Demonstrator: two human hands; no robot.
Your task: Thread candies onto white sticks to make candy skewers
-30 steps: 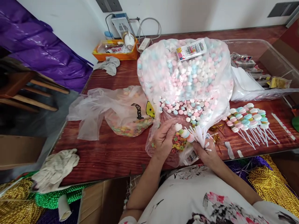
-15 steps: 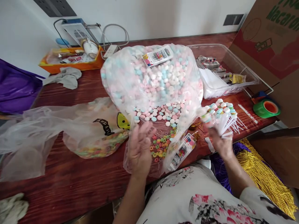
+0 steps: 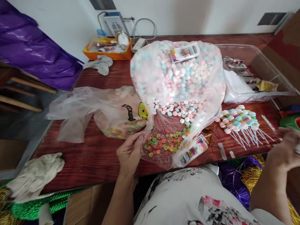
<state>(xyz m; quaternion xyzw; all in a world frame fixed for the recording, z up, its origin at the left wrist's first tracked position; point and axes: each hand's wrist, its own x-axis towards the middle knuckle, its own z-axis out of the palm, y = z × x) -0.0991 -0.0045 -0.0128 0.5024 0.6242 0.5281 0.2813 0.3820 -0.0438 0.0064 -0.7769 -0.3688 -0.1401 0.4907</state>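
Observation:
My left hand [image 3: 129, 152] rests at the near edge of the table, its fingers pinching the edge of the big clear bag [image 3: 178, 81] of pastel pink, blue and white candies. Colourful ring candies [image 3: 164, 142] lie inside the bag's mouth just right of that hand. My right hand [image 3: 284, 149] is out at the far right, blurred, close to a green tape roll [image 3: 292, 121]; its fingers are smeared. A row of finished candy skewers [image 3: 237, 120] on white sticks lies on the table between the bag and my right hand.
A second clear bag [image 3: 112, 112] with a smiley print holds ring candies at left. A clear plastic tray [image 3: 253, 75] with packets sits at back right, an orange tray [image 3: 110, 51] and sealer machine at the back. Rags, green and gold bead strings lie below the table edge.
My right hand carried the bundle of sticks to the right, away from the bag, and is now past the skewer row. My left hand dropped to the bag's near edge.

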